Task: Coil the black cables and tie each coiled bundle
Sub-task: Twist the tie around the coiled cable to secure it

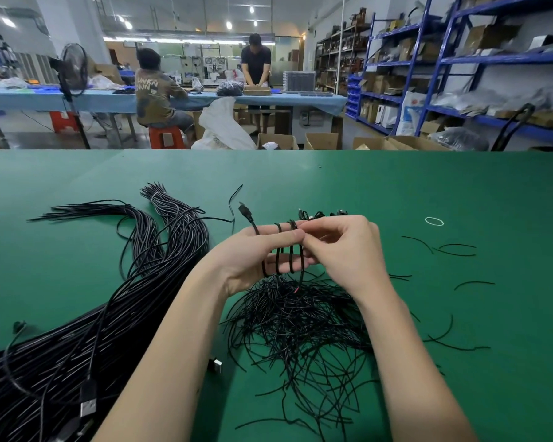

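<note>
Above the messy pile of short black ties (pixel 300 320) on the green desk (pixel 460 186), the left hand (pixel 256 256) has a black cable (pixel 283 247) looped around its fingers, the right hand (pixel 339 247) pinches that cable, and a big cable heap (pixel 77 339) lies left of the pile.

2 bare forearms, no sleeves in view; hands, left (pixel 253 253) and right (pixel 342 247), ungloved, without rings.

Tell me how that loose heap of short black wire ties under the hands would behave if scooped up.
The heap of thin black wire ties looks springy: strands hold their curves. Probably light, given how thin they are. Being tangled, they would likely lift in a clump, shedding strays like those scattered on the green table mat.
</note>
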Action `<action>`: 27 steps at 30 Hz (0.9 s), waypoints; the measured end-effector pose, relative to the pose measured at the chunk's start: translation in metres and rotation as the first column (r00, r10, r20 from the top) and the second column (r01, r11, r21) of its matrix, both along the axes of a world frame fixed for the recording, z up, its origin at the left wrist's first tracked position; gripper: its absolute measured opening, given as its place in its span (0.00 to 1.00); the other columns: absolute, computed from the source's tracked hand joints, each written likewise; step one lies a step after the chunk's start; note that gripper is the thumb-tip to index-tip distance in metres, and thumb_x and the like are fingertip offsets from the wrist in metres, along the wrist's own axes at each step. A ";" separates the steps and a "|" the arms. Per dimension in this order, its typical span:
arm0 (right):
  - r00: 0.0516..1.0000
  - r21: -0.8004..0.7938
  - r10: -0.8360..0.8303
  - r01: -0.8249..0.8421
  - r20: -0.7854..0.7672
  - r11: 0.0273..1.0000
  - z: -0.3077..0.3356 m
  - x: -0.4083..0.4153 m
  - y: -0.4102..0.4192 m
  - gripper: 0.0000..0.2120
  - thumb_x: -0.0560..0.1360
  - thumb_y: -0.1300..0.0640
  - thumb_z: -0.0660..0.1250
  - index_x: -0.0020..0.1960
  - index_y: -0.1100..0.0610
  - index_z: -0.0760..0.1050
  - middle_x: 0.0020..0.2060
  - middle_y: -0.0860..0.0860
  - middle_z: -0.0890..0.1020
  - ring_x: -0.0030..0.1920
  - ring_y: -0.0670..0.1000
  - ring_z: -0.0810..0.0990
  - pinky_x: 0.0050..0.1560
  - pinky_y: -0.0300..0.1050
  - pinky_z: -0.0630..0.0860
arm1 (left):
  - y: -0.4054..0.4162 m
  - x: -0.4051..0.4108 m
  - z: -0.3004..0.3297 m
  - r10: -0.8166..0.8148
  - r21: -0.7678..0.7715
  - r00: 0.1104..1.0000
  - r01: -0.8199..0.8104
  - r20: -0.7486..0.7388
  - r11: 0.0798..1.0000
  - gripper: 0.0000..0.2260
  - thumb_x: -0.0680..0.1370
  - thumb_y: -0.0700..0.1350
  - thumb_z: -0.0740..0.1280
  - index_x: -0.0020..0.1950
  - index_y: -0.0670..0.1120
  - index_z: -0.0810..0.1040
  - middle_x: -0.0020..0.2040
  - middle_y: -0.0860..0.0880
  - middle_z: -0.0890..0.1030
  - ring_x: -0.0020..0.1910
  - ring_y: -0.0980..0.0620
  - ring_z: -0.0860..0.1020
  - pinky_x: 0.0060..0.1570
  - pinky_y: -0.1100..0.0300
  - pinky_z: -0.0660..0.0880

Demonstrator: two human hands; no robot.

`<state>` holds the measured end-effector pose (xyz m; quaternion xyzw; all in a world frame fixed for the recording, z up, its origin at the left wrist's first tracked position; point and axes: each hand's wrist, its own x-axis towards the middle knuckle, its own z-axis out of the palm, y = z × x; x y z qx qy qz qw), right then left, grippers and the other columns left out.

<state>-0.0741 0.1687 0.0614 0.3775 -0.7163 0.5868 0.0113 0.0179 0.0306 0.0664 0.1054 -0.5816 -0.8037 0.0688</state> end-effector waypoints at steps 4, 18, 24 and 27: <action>0.988 0.024 0.037 -0.041 0.153 0.999 0.000 -0.003 0.001 0.08 0.73 0.63 0.77 0.42 0.50 0.86 0.35 0.47 0.87 0.36 0.47 0.87 0.38 0.40 0.84 | 0.001 0.001 -0.001 0.009 -0.012 1.000 -0.009 0.012 1.000 0.16 0.73 0.39 0.73 0.61 0.39 0.82 0.57 0.39 0.84 0.51 0.42 0.84 0.53 0.57 0.82; 0.997 0.103 0.076 -0.074 -0.016 0.992 0.012 -0.008 0.014 0.09 0.76 0.61 0.73 0.49 0.47 0.84 0.38 0.48 0.85 0.33 0.49 0.85 0.37 0.48 0.85 | 0.011 0.002 0.004 -0.002 -0.071 0.998 0.006 0.058 0.997 0.13 0.78 0.37 0.69 0.63 0.37 0.80 0.58 0.37 0.83 0.56 0.39 0.83 0.45 0.62 0.83; 0.998 0.036 0.060 -0.061 0.026 0.997 0.011 -0.009 0.015 0.08 0.77 0.63 0.71 0.45 0.51 0.83 0.38 0.48 0.87 0.36 0.50 0.87 0.40 0.47 0.84 | 0.015 0.002 0.002 -0.042 -0.150 0.996 0.053 0.076 0.987 0.09 0.78 0.38 0.69 0.58 0.38 0.81 0.57 0.40 0.84 0.53 0.44 0.84 0.50 0.58 0.83; 0.919 -0.178 0.215 -0.163 0.329 0.970 0.013 -0.008 0.019 0.09 0.78 0.66 0.65 0.45 0.58 0.83 0.40 0.56 0.87 0.38 0.51 0.86 0.38 0.43 0.82 | 0.010 0.007 0.006 -0.128 -0.152 0.991 0.133 0.042 0.979 0.12 0.79 0.38 0.68 0.62 0.37 0.80 0.58 0.40 0.84 0.57 0.42 0.83 0.50 0.60 0.82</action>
